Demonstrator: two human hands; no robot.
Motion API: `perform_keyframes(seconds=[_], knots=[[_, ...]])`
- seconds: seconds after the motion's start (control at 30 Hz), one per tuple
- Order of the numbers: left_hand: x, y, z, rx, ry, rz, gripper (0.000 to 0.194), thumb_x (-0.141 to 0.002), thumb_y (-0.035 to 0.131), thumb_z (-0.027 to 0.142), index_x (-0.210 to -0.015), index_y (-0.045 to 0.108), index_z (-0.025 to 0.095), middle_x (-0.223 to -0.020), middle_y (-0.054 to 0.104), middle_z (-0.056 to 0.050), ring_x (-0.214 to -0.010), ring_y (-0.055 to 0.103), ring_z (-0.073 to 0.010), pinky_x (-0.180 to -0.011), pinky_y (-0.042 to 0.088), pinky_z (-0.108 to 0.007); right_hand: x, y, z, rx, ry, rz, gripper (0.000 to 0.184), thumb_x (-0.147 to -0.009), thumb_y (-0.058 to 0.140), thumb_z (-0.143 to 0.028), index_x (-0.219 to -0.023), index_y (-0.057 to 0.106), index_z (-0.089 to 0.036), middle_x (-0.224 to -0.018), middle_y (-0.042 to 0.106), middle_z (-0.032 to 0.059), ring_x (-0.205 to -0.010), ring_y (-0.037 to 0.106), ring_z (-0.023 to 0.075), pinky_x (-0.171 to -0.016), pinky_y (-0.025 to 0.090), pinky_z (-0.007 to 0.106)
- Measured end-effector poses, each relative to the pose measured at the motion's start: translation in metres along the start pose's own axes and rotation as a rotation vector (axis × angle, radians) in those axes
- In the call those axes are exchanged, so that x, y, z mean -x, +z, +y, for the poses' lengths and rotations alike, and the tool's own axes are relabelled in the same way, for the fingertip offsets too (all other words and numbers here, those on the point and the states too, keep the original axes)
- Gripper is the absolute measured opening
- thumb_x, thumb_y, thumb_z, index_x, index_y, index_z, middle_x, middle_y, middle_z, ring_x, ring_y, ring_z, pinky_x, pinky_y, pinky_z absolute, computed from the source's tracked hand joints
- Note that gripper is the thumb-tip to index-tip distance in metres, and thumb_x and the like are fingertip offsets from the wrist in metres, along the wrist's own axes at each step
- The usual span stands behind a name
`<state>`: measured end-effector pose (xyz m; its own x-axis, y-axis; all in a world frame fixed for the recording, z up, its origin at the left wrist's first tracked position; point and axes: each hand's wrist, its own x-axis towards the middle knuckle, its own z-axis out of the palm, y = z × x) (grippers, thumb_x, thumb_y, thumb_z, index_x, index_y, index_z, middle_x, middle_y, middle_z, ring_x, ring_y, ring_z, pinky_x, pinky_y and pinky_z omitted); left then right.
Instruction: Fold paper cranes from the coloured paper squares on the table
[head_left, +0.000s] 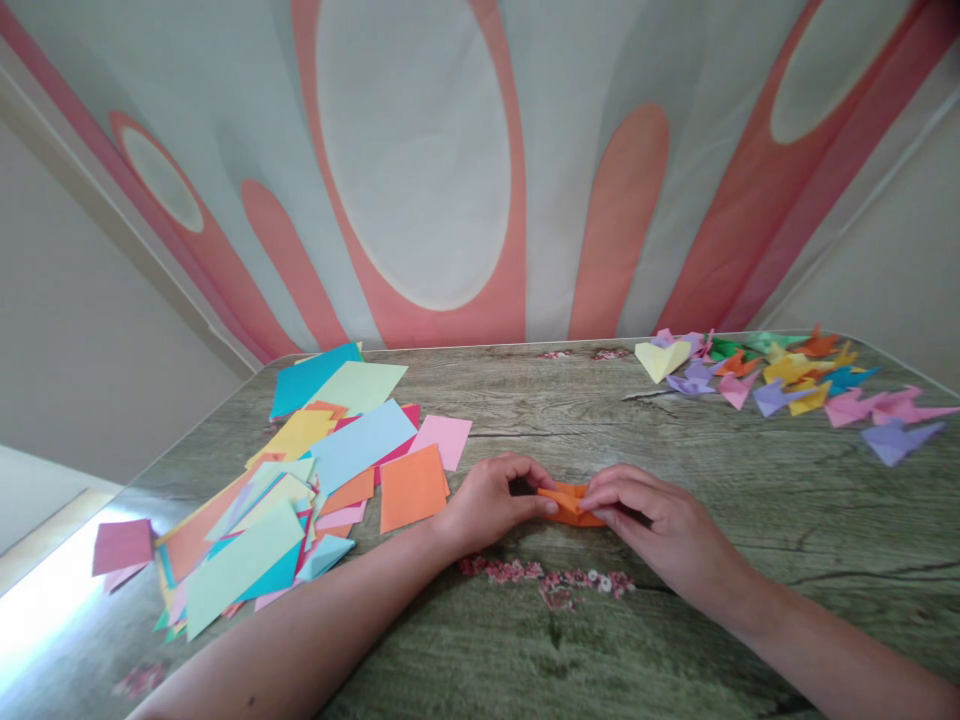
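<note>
Between my two hands is a small folded piece of orange origami paper (570, 503), just above or on the wood-patterned tabletop. My left hand (499, 500) pinches its left end between thumb and fingers. At the right end, my right hand (656, 510) grips the paper with thumb and fingertips. Folds show along its middle, while both ends are partly covered by my fingers. Close to my left wrist lies a flat orange paper square (412, 488).
Loose coloured paper sheets (244, 565) spread over the table's left side. Several folded paper cranes (780, 395) and a pale yellow paper heart (661, 360) sit at the back right. A patterned curtain (555, 200) hangs behind the table (525, 400).
</note>
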<state>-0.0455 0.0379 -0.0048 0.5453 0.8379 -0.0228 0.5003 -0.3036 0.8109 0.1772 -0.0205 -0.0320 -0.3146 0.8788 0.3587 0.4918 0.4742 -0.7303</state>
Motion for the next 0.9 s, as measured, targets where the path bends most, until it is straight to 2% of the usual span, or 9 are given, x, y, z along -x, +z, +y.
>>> perform_keyframes(seconds=[0.17,0.33,0.43,0.57,0.67,0.9], knots=[[-0.0007,0.0005,-0.0021,0.038,-0.001,-0.004,0.017,-0.073,0.075,0.031,-0.078,0.069,0.016,-0.082,0.069,-0.001,-0.079,0.062,-0.0153,-0.074,0.045,-0.024,-0.0010,-0.0002,-0.0007,0.000,0.026,0.005,0.021,-0.089,0.052,-0.012,-0.094,0.067,-0.025,-0.096,0.065,0.0031,-0.090,0.063,0.0174,-0.080,0.051,0.031],[-0.0002,0.0027,-0.0052,0.135,-0.012,-0.009,0.021,-0.074,0.074,0.033,-0.077,0.066,0.014,-0.081,0.069,-0.002,-0.077,0.063,-0.0157,-0.071,0.046,-0.024,-0.0036,-0.0001,-0.0058,0.011,0.089,-0.007,0.013,-0.087,0.057,-0.018,-0.093,0.066,-0.025,-0.095,0.066,0.0028,-0.087,0.063,0.0182,-0.079,0.051,0.033],[0.0004,0.0035,-0.0038,0.152,0.013,-0.008,0.021,-0.074,0.074,0.032,-0.081,0.065,0.015,-0.082,0.069,-0.002,-0.077,0.062,-0.0153,-0.071,0.046,-0.024,-0.0042,-0.0001,-0.0067,0.006,0.122,-0.008,0.009,-0.087,0.057,-0.022,-0.091,0.066,-0.025,-0.090,0.066,0.0024,-0.083,0.063,0.0181,-0.074,0.051,0.032],[0.0017,0.0036,0.0011,0.155,0.107,0.015,0.025,-0.075,0.074,0.025,-0.097,0.066,0.017,-0.089,0.068,-0.003,-0.084,0.062,-0.0151,-0.077,0.047,-0.025,-0.0042,0.0001,-0.0036,-0.021,0.157,-0.007,0.009,-0.088,0.057,-0.024,-0.089,0.066,-0.024,-0.087,0.067,0.0021,-0.078,0.064,0.0176,-0.072,0.050,0.030],[0.0027,0.0033,0.0034,0.123,0.141,0.013,0.018,-0.077,0.072,0.024,-0.094,0.069,0.018,-0.092,0.068,-0.003,-0.088,0.062,-0.0158,-0.082,0.046,-0.027,-0.0043,0.0002,-0.0028,-0.029,0.162,-0.017,0.008,-0.088,0.058,-0.024,-0.089,0.066,-0.024,-0.088,0.066,0.0019,-0.079,0.063,0.0176,-0.074,0.050,0.031],[0.0018,0.0041,-0.0010,0.049,0.061,0.035,0.015,-0.077,0.072,0.022,-0.092,0.072,0.020,-0.091,0.071,-0.001,-0.084,0.064,-0.0152,-0.078,0.048,-0.025,-0.0046,-0.0002,-0.0036,-0.026,0.154,-0.019,0.010,-0.088,0.056,-0.022,-0.090,0.066,-0.024,-0.089,0.067,0.0022,-0.079,0.063,0.0173,-0.073,0.050,0.031]])
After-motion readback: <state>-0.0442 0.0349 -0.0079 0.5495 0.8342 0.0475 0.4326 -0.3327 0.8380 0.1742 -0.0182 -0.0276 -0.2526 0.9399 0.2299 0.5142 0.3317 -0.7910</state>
